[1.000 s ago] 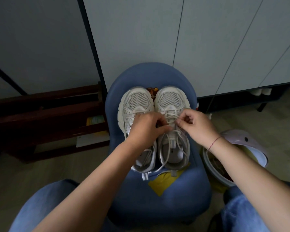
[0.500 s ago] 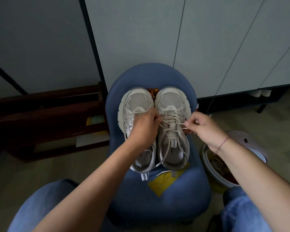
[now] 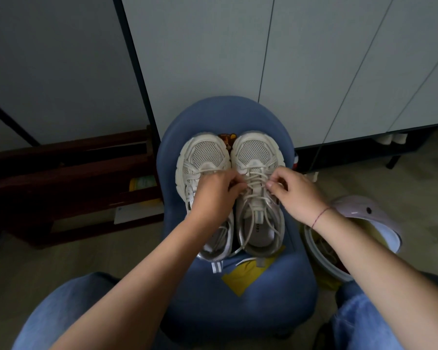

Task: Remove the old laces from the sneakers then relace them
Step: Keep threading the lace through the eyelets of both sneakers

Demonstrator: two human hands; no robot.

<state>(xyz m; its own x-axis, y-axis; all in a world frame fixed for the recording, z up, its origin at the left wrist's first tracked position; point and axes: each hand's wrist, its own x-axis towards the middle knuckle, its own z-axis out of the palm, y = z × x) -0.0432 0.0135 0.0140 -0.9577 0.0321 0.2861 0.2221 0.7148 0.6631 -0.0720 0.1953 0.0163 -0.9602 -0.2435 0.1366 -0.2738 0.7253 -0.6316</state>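
You face pale grey cabinet doors [image 3: 213, 59], a dark wooden rack [image 3: 61, 173] at your left, dim beige floor [image 3: 402, 188] beneath.

Head-worn — looks down (closely) onto sneakers [image 3: 254, 150].

Cream mesh sneakers [image 3: 256, 157], blue chair [image 3: 263, 299], yellow patch [image 3: 243, 276], blue jeans [image 3: 61, 311]

Dim, flat indoor light, cool grey cast. Pale cabinet doors [image 3: 213, 59] and white sneakers [image 3: 254, 152] are brightest; the wooden rack [image 3: 61, 173] at left sinks into near-black shadow. The laces [image 3: 257, 173] look soft. Wide-angle distortion bends the door seams near the edges.
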